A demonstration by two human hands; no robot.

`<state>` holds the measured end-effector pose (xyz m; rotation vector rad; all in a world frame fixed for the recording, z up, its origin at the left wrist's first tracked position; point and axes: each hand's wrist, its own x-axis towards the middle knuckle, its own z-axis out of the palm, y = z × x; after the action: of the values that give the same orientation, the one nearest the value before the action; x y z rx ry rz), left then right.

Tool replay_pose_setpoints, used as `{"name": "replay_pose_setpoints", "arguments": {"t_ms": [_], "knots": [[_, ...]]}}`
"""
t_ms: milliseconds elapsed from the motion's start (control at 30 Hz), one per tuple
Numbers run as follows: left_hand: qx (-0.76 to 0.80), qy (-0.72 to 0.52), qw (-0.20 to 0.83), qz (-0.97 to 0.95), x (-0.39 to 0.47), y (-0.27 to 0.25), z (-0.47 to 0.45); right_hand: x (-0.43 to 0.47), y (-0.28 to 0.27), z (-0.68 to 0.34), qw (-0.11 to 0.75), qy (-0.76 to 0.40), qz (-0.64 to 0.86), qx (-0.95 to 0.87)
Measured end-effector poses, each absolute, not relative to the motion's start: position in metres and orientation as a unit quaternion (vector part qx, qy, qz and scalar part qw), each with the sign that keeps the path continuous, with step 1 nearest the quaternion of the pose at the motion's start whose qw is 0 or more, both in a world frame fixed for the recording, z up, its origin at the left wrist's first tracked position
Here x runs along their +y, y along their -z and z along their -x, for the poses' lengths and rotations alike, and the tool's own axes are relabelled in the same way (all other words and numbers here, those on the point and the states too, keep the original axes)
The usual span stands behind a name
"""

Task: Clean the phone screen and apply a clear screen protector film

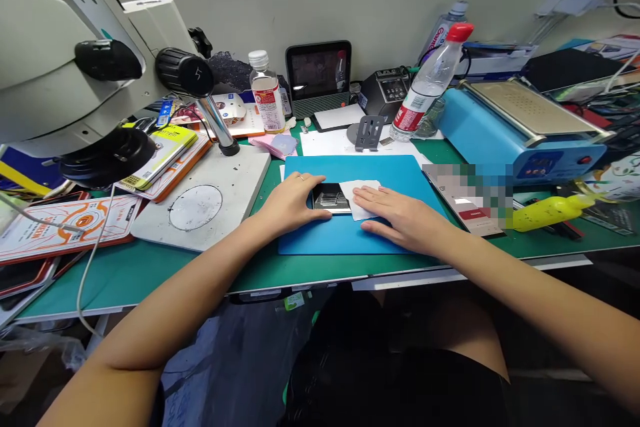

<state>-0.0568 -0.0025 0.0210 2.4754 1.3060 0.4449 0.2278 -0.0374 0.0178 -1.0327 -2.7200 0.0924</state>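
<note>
A dark phone-sized panel (327, 199) with a silvery rim and reflections on its face lies on the blue mat (325, 240). My left hand (295, 203) grips its left end, fingers at the far edge and thumb at the near edge. Over the panel's right part is a white wipe (360, 210), possibly paper or cloth. My right hand (400, 217) presses the wipe down with extended fingers, its thumb apart on the near side. The panel's right end is hidden beneath the wipe and hand.
A microscope (95, 73) and its pale base (235, 180) stand on the left. Behind the mat are a phone stand (370, 133), a red-capped bottle (425, 90) and a small screen (320, 70). On the right are a blue heating machine (500, 140) and a yellow bottle (547, 212).
</note>
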Motion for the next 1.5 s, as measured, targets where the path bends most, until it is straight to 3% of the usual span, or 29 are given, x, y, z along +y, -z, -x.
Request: {"name": "replay_pose_setpoints", "arguments": {"t_ms": [400, 700, 967, 1500], "knots": [[0.454, -0.154, 0.156, -0.863, -0.004, -0.022, 0.057, -0.049, -0.017, -0.215, 0.137, -0.063, 0.304, -0.941], [0.457, -0.153, 0.159, -0.861, -0.003, -0.023, 0.056, -0.052, -0.025, -0.257, 0.106, -0.050, 0.333, -0.936], [0.456, -0.162, 0.151, -0.862, -0.004, -0.023, 0.057, -0.052, -0.017, -0.205, 0.151, -0.058, 0.317, -0.935], [0.451, -0.157, 0.150, -0.866, -0.003, -0.021, 0.057, -0.046, -0.026, -0.222, 0.167, 0.002, 0.309, -0.936]]}}
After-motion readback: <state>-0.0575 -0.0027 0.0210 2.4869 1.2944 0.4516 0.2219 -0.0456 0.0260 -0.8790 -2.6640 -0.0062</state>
